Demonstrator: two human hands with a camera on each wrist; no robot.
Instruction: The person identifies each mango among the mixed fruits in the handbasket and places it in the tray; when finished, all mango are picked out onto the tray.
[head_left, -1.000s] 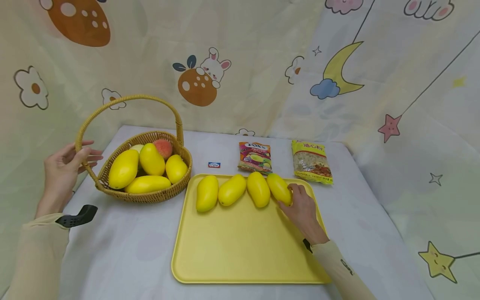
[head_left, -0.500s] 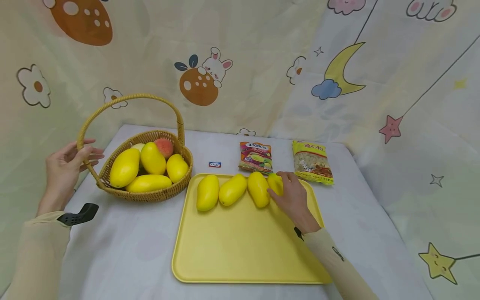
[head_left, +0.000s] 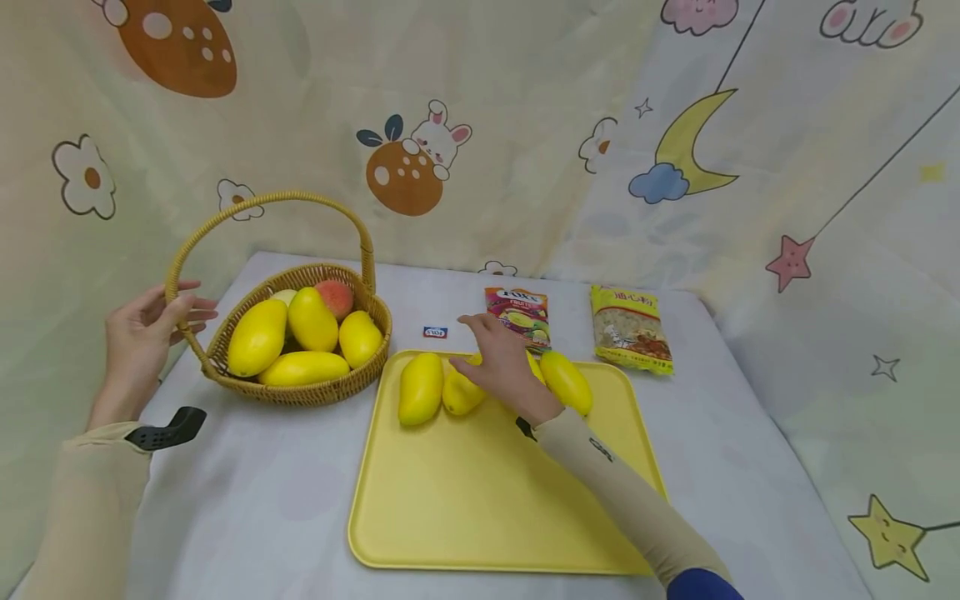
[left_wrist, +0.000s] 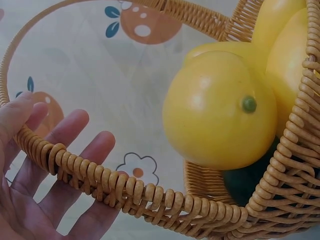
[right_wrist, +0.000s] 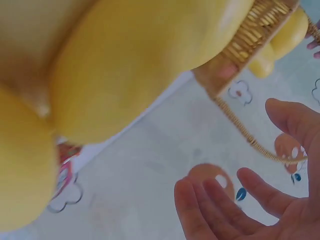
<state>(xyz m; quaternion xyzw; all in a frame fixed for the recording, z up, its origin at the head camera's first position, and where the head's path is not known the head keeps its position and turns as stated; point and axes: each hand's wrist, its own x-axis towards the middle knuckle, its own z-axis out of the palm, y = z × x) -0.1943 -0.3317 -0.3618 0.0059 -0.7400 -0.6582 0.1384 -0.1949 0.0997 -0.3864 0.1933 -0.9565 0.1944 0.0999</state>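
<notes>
My left hand (head_left: 142, 346) loosely holds the left side of the wicker basket's (head_left: 281, 400) arched handle, thumb on one side and fingers behind it. In the left wrist view, the fingers (left_wrist: 75, 122) reach out fairly straight past the woven handle (left_wrist: 120, 187). Several yellow mangoes (head_left: 257, 337) and a red peach (head_left: 335, 297) lie in the basket. My right hand (head_left: 506, 367), spread and holding nothing, hovers above a row of mangoes on the yellow tray (head_left: 480, 500). It partly hides the middle mangoes; the leftmost mango (head_left: 421, 389) and rightmost mango (head_left: 566, 382) show clearly.
Behind the tray lie a small blue-and-red wrapped candy (head_left: 435, 332), a purple-red Fox's candy bag (head_left: 519, 308) and a yellow food packet (head_left: 632, 329). A white cloth covers the table (head_left: 255, 500). A printed curtain (head_left: 525, 100) hangs behind and at both sides.
My right hand has left the rightmost mango and moved left across the row, its fingers spreading. My left hand stays at the basket handle. The head view has shifted slightly.
</notes>
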